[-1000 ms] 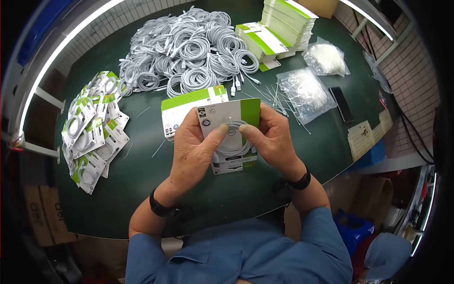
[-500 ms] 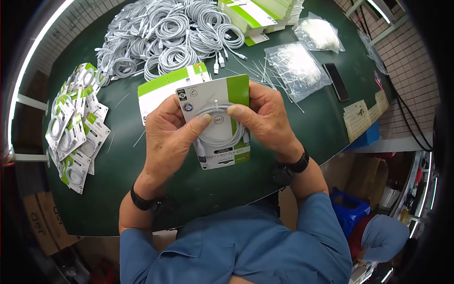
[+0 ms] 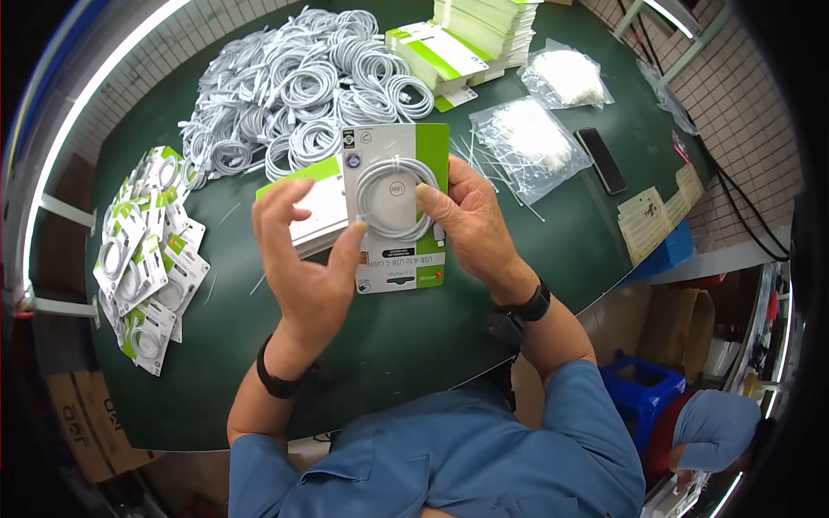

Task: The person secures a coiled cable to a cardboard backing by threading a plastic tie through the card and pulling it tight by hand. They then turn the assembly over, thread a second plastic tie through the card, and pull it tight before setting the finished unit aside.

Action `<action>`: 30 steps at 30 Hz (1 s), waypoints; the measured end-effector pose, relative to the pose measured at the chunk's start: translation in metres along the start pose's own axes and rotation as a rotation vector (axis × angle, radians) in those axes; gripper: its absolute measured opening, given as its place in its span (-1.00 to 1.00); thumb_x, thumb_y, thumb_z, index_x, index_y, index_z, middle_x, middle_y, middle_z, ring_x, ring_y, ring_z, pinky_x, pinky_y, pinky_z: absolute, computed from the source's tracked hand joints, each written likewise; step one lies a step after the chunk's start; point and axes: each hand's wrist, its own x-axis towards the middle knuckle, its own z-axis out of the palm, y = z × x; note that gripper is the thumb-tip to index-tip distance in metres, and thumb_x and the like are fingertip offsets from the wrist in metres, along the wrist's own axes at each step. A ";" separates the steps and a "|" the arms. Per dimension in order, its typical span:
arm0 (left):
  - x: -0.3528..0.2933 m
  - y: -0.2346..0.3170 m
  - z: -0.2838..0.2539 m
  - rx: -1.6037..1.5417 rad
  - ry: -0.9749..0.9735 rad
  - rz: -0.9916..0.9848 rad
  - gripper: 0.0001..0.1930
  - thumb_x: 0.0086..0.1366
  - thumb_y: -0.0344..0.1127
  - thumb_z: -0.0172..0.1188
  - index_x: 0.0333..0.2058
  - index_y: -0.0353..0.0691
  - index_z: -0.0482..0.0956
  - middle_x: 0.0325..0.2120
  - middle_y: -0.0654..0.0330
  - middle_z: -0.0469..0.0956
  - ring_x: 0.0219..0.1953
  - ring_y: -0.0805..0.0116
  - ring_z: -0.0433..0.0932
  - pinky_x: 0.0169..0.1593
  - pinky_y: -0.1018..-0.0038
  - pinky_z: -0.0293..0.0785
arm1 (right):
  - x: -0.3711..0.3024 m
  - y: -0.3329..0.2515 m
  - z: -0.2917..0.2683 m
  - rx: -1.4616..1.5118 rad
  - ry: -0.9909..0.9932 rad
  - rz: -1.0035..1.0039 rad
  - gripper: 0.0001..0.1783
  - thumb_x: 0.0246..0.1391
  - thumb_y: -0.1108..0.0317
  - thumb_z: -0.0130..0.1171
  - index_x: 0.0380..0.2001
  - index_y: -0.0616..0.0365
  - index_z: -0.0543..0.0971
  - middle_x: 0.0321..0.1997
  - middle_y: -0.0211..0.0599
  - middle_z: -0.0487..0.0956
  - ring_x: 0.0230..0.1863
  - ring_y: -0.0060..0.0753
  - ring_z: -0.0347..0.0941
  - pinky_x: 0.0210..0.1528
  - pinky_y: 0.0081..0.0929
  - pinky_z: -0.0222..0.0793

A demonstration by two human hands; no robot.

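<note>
My right hand grips the right edge of a white and green packaging card that has a coiled white cable fastened to its front. The card is held upright above the green table. My left hand is beside the card's left edge, fingers spread, with only the thumb touching the card. Under the card, a stack of blank white and green cards lies on the table.
A big heap of coiled white cables fills the far middle. Finished carded cables are piled at the left. More card stacks stand at the back, with bags of ties, a black phone and paper sheets on the right.
The card has been raised and turned to face me. My left hand has loosened off it and spread its fingers; my right hand keeps hold.
</note>
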 end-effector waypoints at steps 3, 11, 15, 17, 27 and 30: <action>-0.003 0.006 -0.010 0.521 -0.177 0.426 -0.62 0.07 -0.42 0.50 -0.12 -0.30 0.62 -0.17 0.05 0.55 0.01 0.08 0.48 0.04 0.24 0.43 | 0.001 0.002 0.004 0.107 0.095 -0.056 -0.58 0.41 0.30 0.15 0.21 0.30 0.45 0.08 -0.28 0.62 0.04 -0.60 0.53 0.11 -0.54 0.49; -0.003 0.028 0.030 0.562 -0.324 0.372 -0.67 0.07 -0.42 0.47 -0.17 -0.29 0.63 -0.29 0.08 0.51 -0.15 0.02 0.48 -0.03 0.25 0.42 | -0.012 -0.003 0.017 0.061 0.243 -0.229 -0.74 0.47 0.33 0.03 0.07 0.25 0.51 -0.09 -0.43 0.61 -0.11 -0.70 0.49 -0.05 -0.61 0.46; -0.011 0.021 0.045 0.120 -0.292 -0.091 -0.75 0.21 -0.46 0.37 -0.13 -0.38 0.61 -0.31 0.15 0.57 -0.30 0.31 0.52 -0.16 0.40 0.47 | -0.019 -0.010 0.023 -0.314 0.341 -0.430 -0.83 0.42 0.46 -0.05 -0.20 0.27 0.53 -0.31 -0.36 0.47 -0.31 -0.54 0.36 -0.30 -0.46 0.31; -0.011 0.028 0.045 -0.085 -0.252 -0.273 -0.75 0.31 -0.43 0.31 -0.08 -0.43 0.61 -0.24 0.19 0.62 -0.29 0.48 0.54 -0.18 0.51 0.48 | -0.013 -0.017 0.027 -0.412 0.384 -0.671 -0.84 0.31 0.50 0.02 -0.14 0.34 0.54 -0.31 -0.09 0.46 -0.32 -0.14 0.41 -0.25 -0.28 0.37; -0.026 0.050 0.081 -0.385 -0.525 -0.418 -0.76 0.49 -0.29 0.23 -0.09 -0.40 0.55 -0.20 0.16 0.62 -0.19 0.51 0.56 -0.08 0.58 0.48 | -0.095 -0.038 0.017 -0.861 0.739 -0.960 -0.55 0.18 0.51 0.09 0.15 0.36 0.46 -0.16 -0.01 0.48 -0.15 0.01 0.41 -0.09 -0.20 0.41; -0.033 0.044 0.097 -0.444 -0.609 -0.380 -0.77 0.50 -0.27 0.23 -0.13 -0.38 0.55 -0.22 0.19 0.62 -0.20 0.52 0.56 -0.11 0.59 0.48 | -0.113 -0.030 0.014 -0.898 0.735 -0.898 -0.54 0.18 0.45 0.09 0.15 0.37 0.43 -0.09 0.05 0.43 -0.05 0.06 0.36 0.04 -0.18 0.38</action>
